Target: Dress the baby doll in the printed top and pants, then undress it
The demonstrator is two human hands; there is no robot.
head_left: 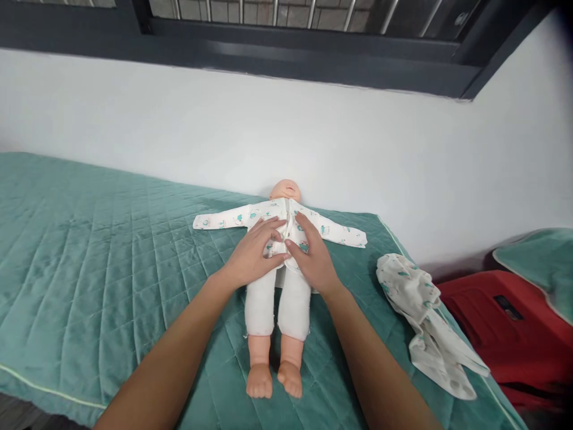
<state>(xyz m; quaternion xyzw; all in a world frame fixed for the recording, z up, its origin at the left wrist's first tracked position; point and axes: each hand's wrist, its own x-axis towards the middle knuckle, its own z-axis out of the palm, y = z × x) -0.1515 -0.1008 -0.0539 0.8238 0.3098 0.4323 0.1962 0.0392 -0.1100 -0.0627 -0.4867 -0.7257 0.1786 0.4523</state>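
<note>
A baby doll (258, 379) lies on its back on a green quilted cover, feet towards me. It wears a white long-sleeved shirt (224, 220) with a small green print, its sleeves stretched out to both sides. The shirt's front edges meet near the middle of the chest. My left hand (257, 251) rests on the left half of the shirt front, fingers and thumb apart. On the other half lies my right hand (313, 257), its index finger and thumb spread near the front opening. Both thumb tips are close together at the middle. My hands hide part of the shirt.
A crumpled white printed garment (416, 304) lies to the right on the quilted cover (111, 251). Beyond the bed's right edge is a red plastic object (505, 322) with green cloth (541, 263) over it. A white wall (201, 125) stands behind the doll's head, below a dark-framed window (268, 54).
</note>
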